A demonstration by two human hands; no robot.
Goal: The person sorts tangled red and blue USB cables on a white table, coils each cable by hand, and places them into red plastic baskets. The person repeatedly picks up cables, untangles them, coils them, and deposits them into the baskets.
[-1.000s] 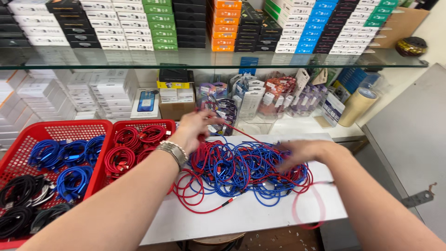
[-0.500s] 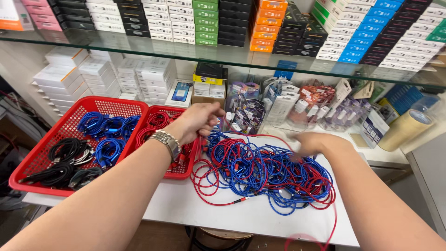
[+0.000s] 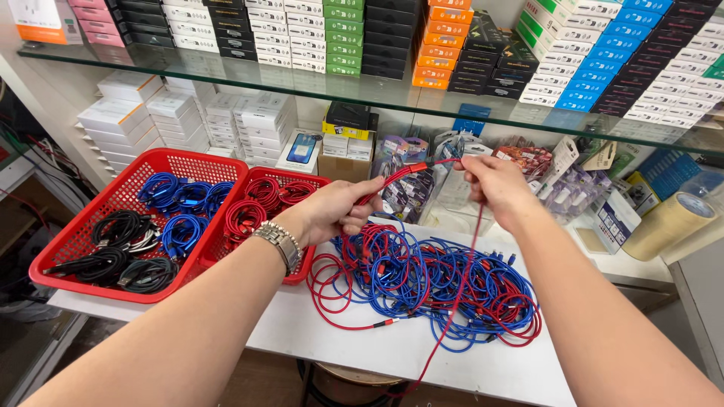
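The red cable (image 3: 411, 169) runs nearly level between my hands above the tangled pile (image 3: 430, 286), my left hand (image 3: 335, 211) pinching its lower end, my right hand (image 3: 490, 181) closed on the higher, its tail dropping down.

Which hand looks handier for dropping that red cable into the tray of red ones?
Probably the left hand: it grips the thin red cable right beside the red plastic basket of coiled red cables, while the right hand holds the other end farther off.

Electronics shop; glass shelf (image 3: 226, 79) stacked with boxed stock (image 3: 332, 34)
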